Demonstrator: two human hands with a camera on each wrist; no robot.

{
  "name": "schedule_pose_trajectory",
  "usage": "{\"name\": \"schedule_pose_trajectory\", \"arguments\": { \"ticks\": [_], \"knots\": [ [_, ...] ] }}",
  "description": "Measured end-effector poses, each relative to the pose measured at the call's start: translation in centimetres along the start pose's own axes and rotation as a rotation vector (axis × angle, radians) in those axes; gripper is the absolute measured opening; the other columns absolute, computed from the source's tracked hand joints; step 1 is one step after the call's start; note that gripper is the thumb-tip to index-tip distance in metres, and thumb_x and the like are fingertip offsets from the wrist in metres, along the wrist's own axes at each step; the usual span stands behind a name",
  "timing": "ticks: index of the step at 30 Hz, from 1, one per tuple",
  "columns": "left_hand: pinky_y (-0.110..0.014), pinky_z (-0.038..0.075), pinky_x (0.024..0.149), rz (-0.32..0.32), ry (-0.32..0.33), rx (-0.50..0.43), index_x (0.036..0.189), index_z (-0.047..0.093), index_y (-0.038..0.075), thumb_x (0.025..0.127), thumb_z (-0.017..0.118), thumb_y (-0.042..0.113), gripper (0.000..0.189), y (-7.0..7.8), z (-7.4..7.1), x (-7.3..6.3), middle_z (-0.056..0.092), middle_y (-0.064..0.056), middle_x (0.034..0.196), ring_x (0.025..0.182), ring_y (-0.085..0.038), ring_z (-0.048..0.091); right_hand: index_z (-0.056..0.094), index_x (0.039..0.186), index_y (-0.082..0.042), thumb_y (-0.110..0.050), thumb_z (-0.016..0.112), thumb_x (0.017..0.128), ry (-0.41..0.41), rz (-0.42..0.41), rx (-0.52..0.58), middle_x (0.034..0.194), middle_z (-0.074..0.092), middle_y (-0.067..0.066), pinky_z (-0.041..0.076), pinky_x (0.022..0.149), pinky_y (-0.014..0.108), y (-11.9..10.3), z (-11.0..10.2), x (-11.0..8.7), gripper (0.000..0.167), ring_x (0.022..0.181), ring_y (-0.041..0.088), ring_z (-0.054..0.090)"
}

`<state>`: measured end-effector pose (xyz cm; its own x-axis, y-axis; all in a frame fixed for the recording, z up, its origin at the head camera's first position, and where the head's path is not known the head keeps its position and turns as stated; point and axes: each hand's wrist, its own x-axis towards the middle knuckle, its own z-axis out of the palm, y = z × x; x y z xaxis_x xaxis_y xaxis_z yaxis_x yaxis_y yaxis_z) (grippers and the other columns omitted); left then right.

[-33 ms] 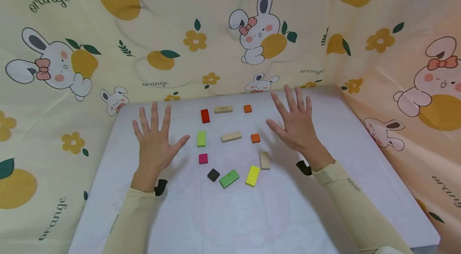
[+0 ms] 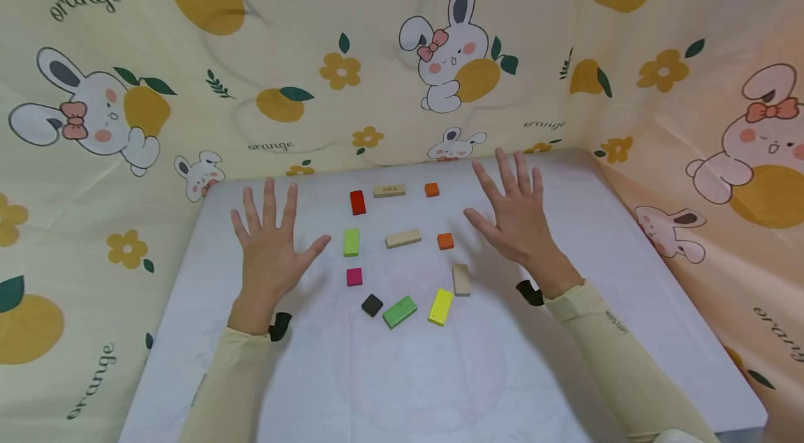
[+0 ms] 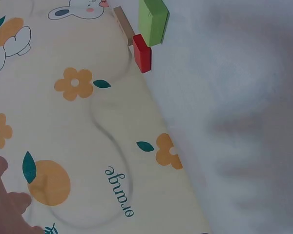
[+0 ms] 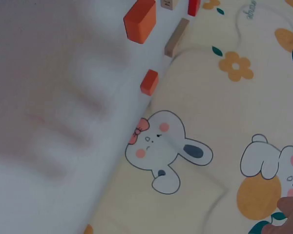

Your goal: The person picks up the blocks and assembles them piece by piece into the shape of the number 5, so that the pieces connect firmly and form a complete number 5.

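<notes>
My left hand (image 2: 271,258) is spread with straight fingers above the table, left of the blocks, and holds nothing. On the other side my right hand (image 2: 518,220) is likewise spread and holds nothing. Nearest the left thumb lies a light green block (image 2: 352,242); below it is a pink block (image 2: 354,277). An orange block (image 2: 445,241) lies closest to the right thumb, with another orange block (image 2: 432,190) farther back. A red block (image 2: 358,202) and a plain wooden block (image 2: 403,238) lie between the hands. Only fingertips (image 3: 14,202) show in the left wrist view.
A marked wooden block (image 2: 389,190) lies at the back. Toward the front are a black block (image 2: 373,305), a green block (image 2: 400,312), a yellow block (image 2: 440,308) and an upright-lying wooden block (image 2: 461,280). A printed curtain (image 2: 377,24) surrounds the white table (image 2: 402,387).
</notes>
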<state>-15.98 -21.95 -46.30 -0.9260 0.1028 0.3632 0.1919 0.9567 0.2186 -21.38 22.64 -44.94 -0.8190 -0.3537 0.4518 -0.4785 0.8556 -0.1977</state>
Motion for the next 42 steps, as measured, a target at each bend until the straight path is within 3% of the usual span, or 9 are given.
{"name": "schedule_pose_trajectory", "arguments": {
  "ticks": [5, 9, 15, 20, 26, 31, 42],
  "knots": [
    [-0.073, 0.010, 0.124, 0.014, -0.036, -0.074, 0.175, 0.016, 0.015, 0.095, 0.067, 0.062, 0.106, -0.3, 0.1, 0.5, 0.017, -0.024, 0.176, 0.162, -0.049, 0.003, 0.031, 0.173, -0.020, -0.050, 0.058, 0.103, 0.000, 0.007, 0.139, 0.181, 0.013, 0.010, 0.007, 0.127, 0.068, -0.1, -0.4, 0.3, 0.080, 0.165, 0.038, 0.003],
    [-0.072, 0.025, 0.122, -0.010, -0.092, -0.284, 0.175, 0.016, 0.014, 0.099, 0.073, 0.049, 0.102, -1.0, 0.1, 0.9, 0.020, -0.022, 0.175, 0.160, -0.046, 0.013, 0.039, 0.169, -0.018, -0.040, 0.066, 0.103, -0.035, 0.015, 0.298, 0.178, 0.025, 0.009, 0.018, 0.126, 0.067, -0.4, -1.0, 0.8, 0.074, 0.163, 0.036, 0.017],
    [-0.070, 0.034, 0.118, -0.094, -0.183, -0.538, 0.176, 0.015, 0.021, 0.098, 0.081, 0.045, 0.105, -1.7, 0.8, 1.6, 0.023, -0.014, 0.177, 0.158, -0.043, 0.027, 0.045, 0.166, -0.021, -0.037, 0.078, 0.100, -0.106, 0.055, 0.384, 0.174, 0.034, 0.004, 0.033, 0.120, 0.067, -0.5, -1.8, 1.3, 0.076, 0.159, 0.030, 0.030],
    [-0.060, 0.037, 0.120, -0.138, -0.163, -0.699, 0.175, 0.020, 0.024, 0.096, 0.086, 0.031, 0.104, -2.1, 1.5, 2.2, 0.033, -0.010, 0.173, 0.155, -0.038, 0.035, 0.047, 0.165, -0.022, -0.035, 0.081, 0.098, -0.136, 0.077, 0.438, 0.170, 0.042, 0.001, 0.039, 0.118, 0.063, 0.0, -1.6, 2.1, 0.077, 0.152, 0.031, 0.042],
    [-0.057, 0.036, 0.122, -0.170, -0.133, -0.762, 0.174, 0.026, 0.024, 0.096, 0.087, 0.026, 0.099, -2.1, 1.6, 2.8, 0.037, -0.011, 0.171, 0.153, -0.035, 0.037, 0.050, 0.163, -0.019, -0.030, 0.084, 0.097, -0.156, 0.105, 0.523, 0.166, 0.047, 0.000, 0.043, 0.118, 0.051, 0.5, -1.0, 3.3, 0.075, 0.147, 0.027, 0.049],
    [-0.058, 0.036, 0.122, -0.202, -0.154, -0.779, 0.174, 0.025, 0.025, 0.096, 0.086, 0.029, 0.099, -1.8, 1.8, 3.6, 0.036, -0.010, 0.172, 0.154, -0.035, 0.037, 0.052, 0.161, -0.018, -0.026, 0.086, 0.096, -0.150, 0.117, 0.581, 0.162, 0.051, 0.003, 0.043, 0.118, 0.051, 0.6, -0.8, 3.9, 0.074, 0.146, 0.030, 0.050],
    [-0.059, 0.034, 0.122, -0.184, -0.184, -0.801, 0.174, 0.025, 0.025, 0.096, 0.086, 0.025, 0.099, -1.8, 2.5, 4.5, 0.036, -0.011, 0.172, 0.154, -0.036, 0.036, 0.055, 0.159, -0.019, -0.022, 0.086, 0.096, -0.154, 0.119, 0.672, 0.160, 0.054, 0.001, 0.043, 0.119, 0.046, 1.2, 1.0, 4.6, 0.070, 0.143, 0.027, 0.052]
  ]
}}
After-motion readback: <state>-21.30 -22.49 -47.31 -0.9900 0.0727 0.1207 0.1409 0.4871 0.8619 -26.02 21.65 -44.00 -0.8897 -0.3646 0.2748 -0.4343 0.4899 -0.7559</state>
